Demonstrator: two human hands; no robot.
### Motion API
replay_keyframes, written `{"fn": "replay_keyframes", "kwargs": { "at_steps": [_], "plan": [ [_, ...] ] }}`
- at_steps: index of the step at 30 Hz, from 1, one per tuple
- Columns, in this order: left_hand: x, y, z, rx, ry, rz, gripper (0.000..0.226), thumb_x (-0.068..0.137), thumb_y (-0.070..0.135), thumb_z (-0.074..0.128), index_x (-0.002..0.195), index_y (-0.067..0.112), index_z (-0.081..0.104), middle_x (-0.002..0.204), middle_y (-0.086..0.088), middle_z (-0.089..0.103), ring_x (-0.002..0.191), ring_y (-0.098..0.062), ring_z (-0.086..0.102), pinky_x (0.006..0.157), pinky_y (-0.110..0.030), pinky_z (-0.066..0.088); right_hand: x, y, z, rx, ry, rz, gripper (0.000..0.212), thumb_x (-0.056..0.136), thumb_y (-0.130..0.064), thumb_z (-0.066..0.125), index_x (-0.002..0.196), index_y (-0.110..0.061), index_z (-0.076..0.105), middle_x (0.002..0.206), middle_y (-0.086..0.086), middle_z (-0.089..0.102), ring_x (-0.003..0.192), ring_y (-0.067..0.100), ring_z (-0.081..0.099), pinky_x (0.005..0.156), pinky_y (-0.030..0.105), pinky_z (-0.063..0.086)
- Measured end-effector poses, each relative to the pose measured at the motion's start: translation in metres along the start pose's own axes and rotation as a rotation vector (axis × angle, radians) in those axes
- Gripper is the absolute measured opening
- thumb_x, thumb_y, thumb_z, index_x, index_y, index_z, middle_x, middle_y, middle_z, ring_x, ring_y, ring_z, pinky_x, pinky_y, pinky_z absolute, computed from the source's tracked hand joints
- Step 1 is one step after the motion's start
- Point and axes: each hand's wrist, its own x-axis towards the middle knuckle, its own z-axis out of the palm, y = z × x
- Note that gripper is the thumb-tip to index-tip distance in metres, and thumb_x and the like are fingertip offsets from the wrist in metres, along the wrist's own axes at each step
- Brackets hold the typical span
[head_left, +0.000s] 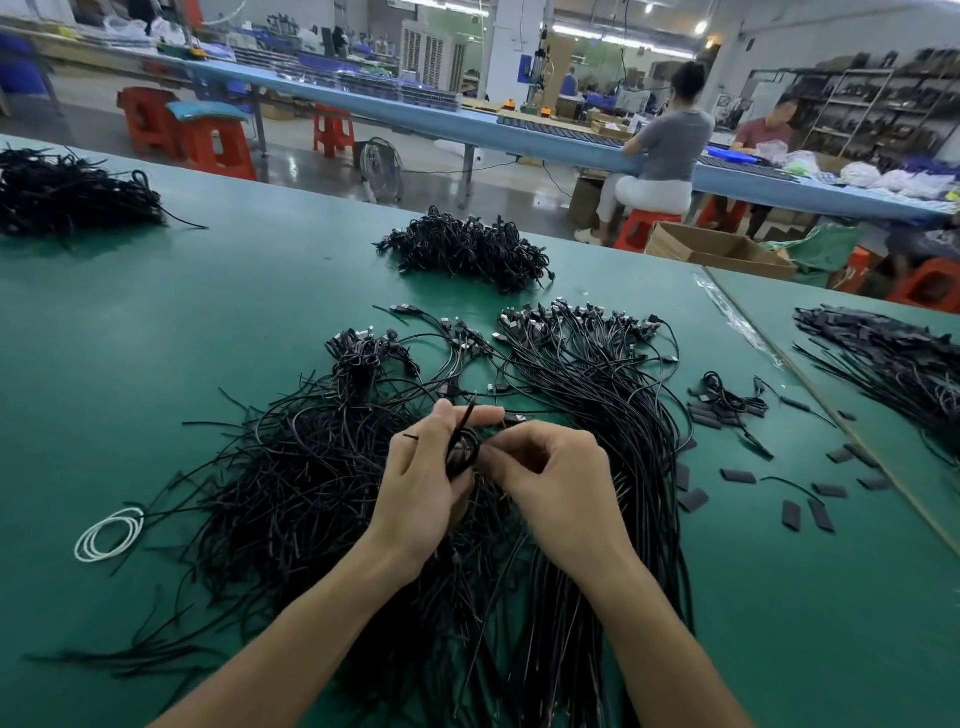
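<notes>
At frame centre on the green bench (156, 364), above the loose cable heap (311, 493), my left hand (421, 488) grips a small coiled cable (464, 451); my right hand (550, 478) pinches its side. Holding the loops tight should help the binding.

Factory assembly floor. Wide green work table (156, 322) heaped with black USB cables (587, 364) in bulk. Long blue production bench (415, 117) behind it; seated workers (667, 148); red plastic stools (332, 130); storage racks (852, 104); open cardboard box (717, 252); floor fan (382, 166).
</notes>
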Motion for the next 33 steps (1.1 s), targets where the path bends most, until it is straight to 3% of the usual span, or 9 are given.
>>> {"fn": "replay_keyframes", "kwargs": {
  "at_steps": [2, 6, 12, 18, 21, 25, 28, 30, 33],
  "plan": [
    [0.003, -0.002, -0.001, -0.008, 0.048, -0.010, 0.054, 0.109, 0.035, 0.029, 0.092, 0.018, 0.078, 0.041, 0.009, 0.039, 0.035, -0.003, 0.032, 0.038, -0.016, 0.028, -0.003, 0.001, 0.003, -0.104, 0.018, -0.043, 0.013, 0.087, -0.015, 0.075, 0.085, -0.028, 0.074, 0.077, -0.016, 0.067, 0.076, -0.003, 0.061, 0.068, 0.009, 0.045],
    [0.007, -0.008, -0.006, 0.029, 0.077, -0.068, 0.059, 0.105, 0.048, 0.035, 0.082, 0.017, 0.079, 0.047, -0.003, 0.044, 0.038, -0.012, 0.035, 0.038, -0.021, 0.028, -0.009, 0.000, 0.007, -0.276, -0.118, -0.154, 0.021, 0.097, -0.011, 0.059, 0.108, -0.020, 0.074, 0.099, -0.013, 0.056, 0.097, 0.002, 0.057, 0.089, 0.018, 0.049],
    [0.007, -0.016, -0.008, -0.028, 0.074, -0.225, 0.062, 0.102, 0.053, 0.042, 0.072, 0.005, 0.067, 0.045, -0.001, 0.041, 0.033, -0.010, 0.032, 0.035, -0.019, 0.027, -0.012, 0.000, 0.008, -0.468, -0.088, -0.286, 0.015, 0.097, -0.017, 0.062, 0.105, -0.016, 0.075, 0.094, -0.007, 0.056, 0.085, 0.010, 0.058, 0.078, 0.030, 0.055],
    [0.010, -0.014, -0.002, -0.020, 0.103, -0.260, 0.068, 0.103, 0.050, 0.040, 0.051, 0.014, 0.066, 0.043, 0.000, 0.041, 0.033, -0.011, 0.031, 0.034, -0.019, 0.026, -0.019, 0.000, 0.014, -0.712, -0.117, -0.442, 0.013, 0.089, -0.005, 0.069, 0.101, -0.011, 0.070, 0.095, -0.001, 0.058, 0.091, 0.016, 0.056, 0.078, 0.031, 0.057],
    [0.011, -0.012, -0.005, 0.027, 0.017, -0.328, 0.064, 0.099, 0.055, 0.045, 0.050, 0.015, 0.046, 0.045, 0.000, 0.032, 0.036, -0.012, 0.024, 0.037, -0.020, 0.022, -0.014, -0.002, 0.006, -0.848, -0.194, -0.587, 0.016, 0.080, -0.004, 0.073, 0.093, -0.013, 0.068, 0.093, -0.001, 0.056, 0.087, 0.017, 0.051, 0.077, 0.031, 0.051],
    [0.012, -0.010, -0.011, 0.078, -0.172, -0.496, 0.059, 0.103, 0.045, 0.047, 0.049, 0.021, 0.041, 0.045, 0.002, 0.029, 0.038, -0.011, 0.017, 0.041, -0.017, 0.016, -0.001, -0.010, -0.007, -0.908, -0.236, -0.755, 0.007, 0.082, -0.017, 0.074, 0.087, -0.018, 0.069, 0.097, -0.002, 0.059, 0.094, 0.018, 0.052, 0.082, 0.030, 0.044],
    [0.012, -0.008, -0.016, 0.110, -0.306, -0.704, 0.061, 0.101, 0.029, 0.041, 0.041, 0.022, 0.047, 0.043, 0.001, 0.039, 0.032, -0.008, 0.024, 0.038, -0.011, 0.018, 0.003, -0.014, -0.013, -0.774, -0.359, -0.667, 0.004, 0.088, -0.023, 0.071, 0.090, -0.019, 0.073, 0.097, -0.002, 0.062, 0.090, 0.018, 0.058, 0.081, 0.034, 0.049],
    [0.012, -0.009, -0.020, 0.059, -0.396, -0.813, 0.066, 0.101, 0.051, 0.040, 0.042, 0.021, 0.047, 0.043, 0.002, 0.039, 0.029, -0.006, 0.025, 0.033, -0.010, 0.017, 0.003, -0.014, -0.014, -0.693, -0.400, -0.531, 0.008, 0.091, -0.027, 0.070, 0.094, -0.022, 0.074, 0.095, -0.005, 0.061, 0.089, 0.016, 0.057, 0.082, 0.033, 0.049],
    [0.013, -0.010, -0.024, -0.085, -0.567, -0.838, 0.073, 0.068, 0.093, 0.047, 0.055, 0.021, 0.038, 0.051, 0.004, 0.032, 0.032, -0.004, 0.023, 0.032, -0.011, 0.017, 0.003, -0.011, -0.015, -0.559, -0.424, -0.315, 0.007, 0.090, -0.030, 0.068, 0.094, -0.029, 0.074, 0.091, -0.012, 0.059, 0.088, 0.010, 0.056, 0.081, 0.030, 0.048]
  ]
}}
